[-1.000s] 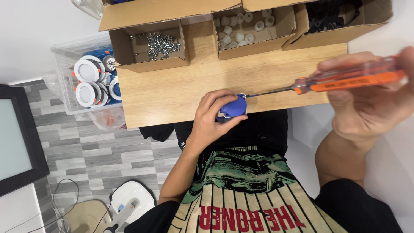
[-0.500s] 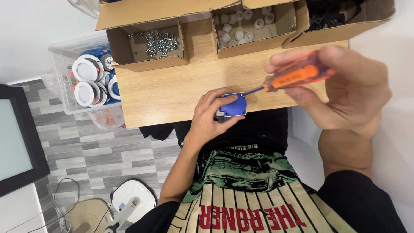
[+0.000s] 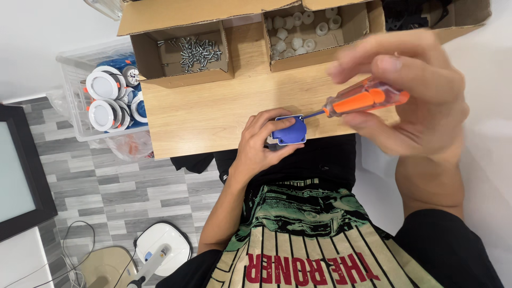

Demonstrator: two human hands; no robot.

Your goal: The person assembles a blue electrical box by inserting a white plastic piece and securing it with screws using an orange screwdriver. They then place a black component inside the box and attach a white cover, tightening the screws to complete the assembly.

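screwdriver (image 3: 358, 101) now nearer; wooden table (image 3: 213, 106), grey floor (image 3: 106, 186).

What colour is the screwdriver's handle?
The screwdriver handle is clear orange, held in the right hand; the head view shows it.

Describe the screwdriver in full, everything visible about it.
The screwdriver has a translucent orange plastic handle with a solid orange core and a thin dark metal shaft. It lies nearly level, tilted slightly down to the left, above the wooden table. The right hand grips the handle. Its tip meets the top right corner of the small blue part, which the left hand holds.
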